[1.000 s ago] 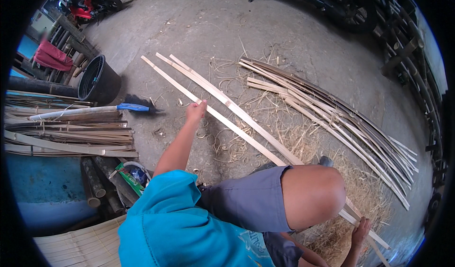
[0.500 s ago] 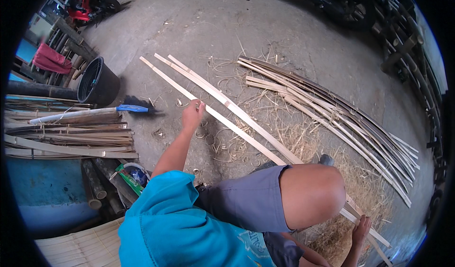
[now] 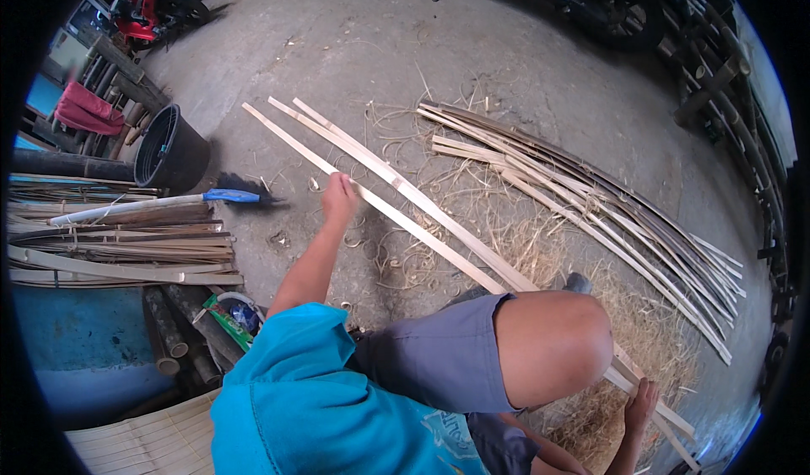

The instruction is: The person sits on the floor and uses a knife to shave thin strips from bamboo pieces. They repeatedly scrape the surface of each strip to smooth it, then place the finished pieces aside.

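My left hand (image 3: 338,203) is out ahead with its arm stretched, its fingers closed on a long, pale bamboo strip (image 3: 422,234). The strip runs slantwise from its far tip, past the hand, to beneath my raised knee. Two more pale bamboo strips (image 3: 363,156) lie alongside it to the right, spread apart at their far ends. My right hand (image 3: 642,401) is low at the right, beyond the knee, closed around the near part of the strips. Their near ends stick out past it. My knee hides the middle stretch.
A bundle of split bamboo (image 3: 582,201) lies on the floor at right, with curled shavings (image 3: 540,247) around it. At left are a black bucket (image 3: 172,150), a blue-headed broom (image 3: 232,196) and stacked bamboo strips (image 3: 126,247). Motorbikes (image 3: 582,2) stand at the back.
My left hand has turned slightly on the strip, its thumb showing less. The whole view has shifted a little; the strips and my right hand otherwise look the same.
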`<action>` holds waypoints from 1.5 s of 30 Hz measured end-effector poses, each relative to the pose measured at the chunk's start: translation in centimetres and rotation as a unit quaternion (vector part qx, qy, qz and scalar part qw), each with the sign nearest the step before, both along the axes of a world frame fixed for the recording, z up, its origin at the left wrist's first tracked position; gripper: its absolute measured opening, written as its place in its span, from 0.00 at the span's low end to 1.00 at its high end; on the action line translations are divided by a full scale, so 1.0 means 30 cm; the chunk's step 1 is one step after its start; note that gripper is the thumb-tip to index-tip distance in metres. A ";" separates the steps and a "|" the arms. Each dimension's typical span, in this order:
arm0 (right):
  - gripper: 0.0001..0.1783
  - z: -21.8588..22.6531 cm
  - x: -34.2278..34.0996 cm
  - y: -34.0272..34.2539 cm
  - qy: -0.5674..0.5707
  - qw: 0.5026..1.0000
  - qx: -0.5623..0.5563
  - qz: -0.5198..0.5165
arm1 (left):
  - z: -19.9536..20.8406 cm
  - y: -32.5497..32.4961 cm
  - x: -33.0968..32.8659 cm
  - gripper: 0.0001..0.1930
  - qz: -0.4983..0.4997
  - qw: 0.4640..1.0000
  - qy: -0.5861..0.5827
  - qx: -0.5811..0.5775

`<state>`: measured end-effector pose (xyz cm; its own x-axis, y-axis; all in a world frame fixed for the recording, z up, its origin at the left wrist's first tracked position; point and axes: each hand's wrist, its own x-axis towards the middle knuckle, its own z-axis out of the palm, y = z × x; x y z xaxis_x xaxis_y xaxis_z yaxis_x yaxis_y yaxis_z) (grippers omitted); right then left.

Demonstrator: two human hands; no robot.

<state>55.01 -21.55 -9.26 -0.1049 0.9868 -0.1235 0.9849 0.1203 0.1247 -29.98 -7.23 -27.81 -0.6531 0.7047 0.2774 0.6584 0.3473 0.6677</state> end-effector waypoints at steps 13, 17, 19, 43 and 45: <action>0.28 -0.001 0.010 0.013 0.011 1.000 0.002 0.014 | -0.117 -0.101 -0.207 0.16 0.331 0.916 -0.176 0.142; 0.27 -0.025 0.021 -0.007 0.014 1.000 -0.002 -0.013 | -0.067 -0.046 -0.246 0.15 0.241 0.861 -0.443 0.061; 0.26 -0.014 0.023 -0.027 0.000 1.000 0.010 -0.004 | -0.056 0.016 -0.160 0.16 0.195 0.834 -0.511 0.075; 0.24 0.034 -0.004 0.024 0.043 0.999 0.029 0.008 | 0.083 0.082 0.185 0.17 -0.099 0.991 0.077 -0.039; 0.24 0.026 0.010 0.025 0.040 0.998 0.041 0.028 | 0.074 0.115 0.221 0.20 -0.131 0.982 0.113 -0.076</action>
